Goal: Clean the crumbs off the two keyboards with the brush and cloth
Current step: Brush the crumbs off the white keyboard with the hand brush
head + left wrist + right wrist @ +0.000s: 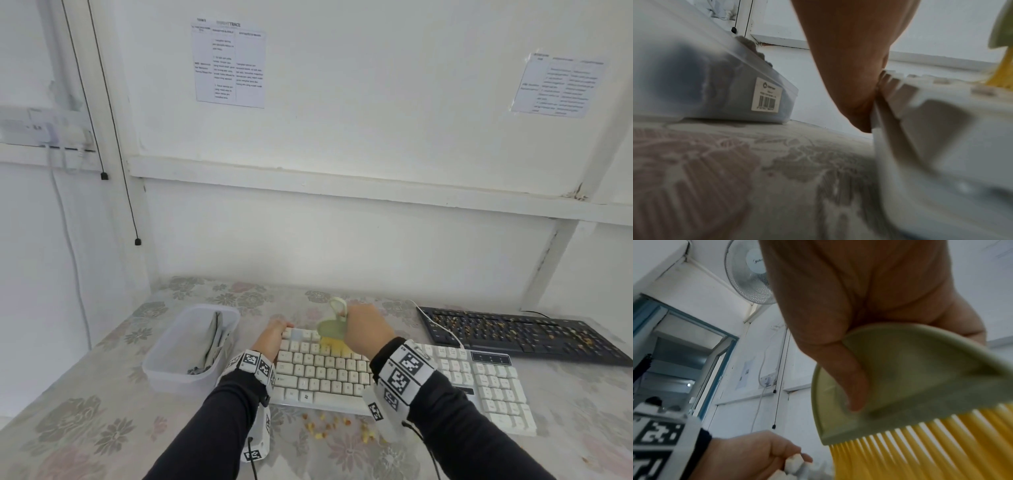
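Two keyboards lie on a desk (85, 404) covered with a floral cloth. Nearest is a white keyboard (394, 377), set slightly slanted, its right end nearer than its left. Beyond it on the right, well apart from the hands, sits a black keyboard (520, 334) scattered with yellowish crumbs (493, 323) across its keys.

At the white keyboard's far left corner, the left hand (272, 337) curls its fingers over the edge, gripping it; the left wrist view shows the heel of this hand pressed against the keyboard's side. Over the upper rows of keys the right hand (368, 330) holds a brush (330, 329) with a pale green head and yellow bristles (931, 447). The right wrist view shows the thumb (851, 382) pressed flat against the green head, with fingers wrapped behind it. Bristle tips meet the keys near the top left of the keyboard, and the brush's looped handle end sticks up above the hand.

More crumbs (329, 426) lie loose on the desk just in front of the white keyboard's near edge, between the two forearms. Both wrists wear bands with black and white square markers.

Left of the white keyboard stands a translucent plastic tub (164, 366), and a folded grey cloth (214, 342) rests upright inside it
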Demonstrator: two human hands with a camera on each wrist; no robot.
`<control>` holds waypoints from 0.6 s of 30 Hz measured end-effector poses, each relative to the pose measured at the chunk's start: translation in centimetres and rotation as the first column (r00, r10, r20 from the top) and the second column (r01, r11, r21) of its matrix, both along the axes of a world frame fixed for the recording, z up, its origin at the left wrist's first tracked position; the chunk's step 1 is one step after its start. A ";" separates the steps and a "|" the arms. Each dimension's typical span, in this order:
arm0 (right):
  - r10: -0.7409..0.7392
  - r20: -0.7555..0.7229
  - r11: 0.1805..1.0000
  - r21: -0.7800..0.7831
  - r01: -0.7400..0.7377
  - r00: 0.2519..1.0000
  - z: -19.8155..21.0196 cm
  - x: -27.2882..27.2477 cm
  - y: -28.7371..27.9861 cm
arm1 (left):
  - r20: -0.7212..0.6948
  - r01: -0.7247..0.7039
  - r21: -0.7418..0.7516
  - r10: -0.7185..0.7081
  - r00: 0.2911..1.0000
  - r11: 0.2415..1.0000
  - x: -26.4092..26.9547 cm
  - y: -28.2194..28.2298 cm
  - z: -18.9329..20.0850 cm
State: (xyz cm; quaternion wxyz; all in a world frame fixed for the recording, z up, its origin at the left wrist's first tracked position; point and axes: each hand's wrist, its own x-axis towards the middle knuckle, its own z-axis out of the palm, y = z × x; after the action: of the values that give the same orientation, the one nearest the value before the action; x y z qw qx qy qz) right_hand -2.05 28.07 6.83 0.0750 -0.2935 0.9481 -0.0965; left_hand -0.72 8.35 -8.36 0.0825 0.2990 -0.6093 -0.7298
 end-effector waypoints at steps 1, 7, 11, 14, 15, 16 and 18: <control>0.005 -0.010 1.000 -0.010 -0.005 1.000 0.3 -0.1 -0.1 | 0.003 0.002 -0.009 -0.002 1.000 1.000 0.5 0.6 0.8; 0.137 0.028 0.986 -0.094 -0.134 0.990 0.3 1.1 -2.8 | 0.002 -0.026 -0.112 0.026 1.000 0.993 1.1 1.8 2.9; 0.155 0.043 0.987 -0.059 -0.152 0.987 0.0 0.7 -2.8 | -0.026 -0.030 -0.072 0.028 0.999 0.997 1.1 1.8 2.4; 0.102 0.006 0.993 0.060 -0.102 0.995 0.5 -0.1 -1.7 | -0.024 -0.024 -0.005 0.024 0.999 1.000 1.2 2.0 2.5; 0.075 -0.020 0.995 0.065 -0.074 0.997 0.7 -0.4 -1.4 | -0.013 -0.032 -0.004 0.032 0.999 0.999 1.3 2.0 2.6; 0.053 -0.035 0.998 0.046 -0.051 0.998 0.9 -0.5 -1.2 | -0.020 -0.046 -0.001 0.046 0.999 0.999 1.5 2.2 2.8; 0.054 -0.036 0.998 -0.038 -0.056 0.998 1.2 -0.7 -1.3 | -0.021 -0.061 0.000 0.061 0.998 0.998 1.5 2.2 3.0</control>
State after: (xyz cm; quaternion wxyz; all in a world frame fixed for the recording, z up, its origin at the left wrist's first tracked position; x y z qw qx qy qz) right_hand -2.79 26.73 7.99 0.0555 -0.3224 0.9388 -0.1076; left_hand 0.79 10.52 -5.32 0.1111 0.3098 -0.5992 -0.7298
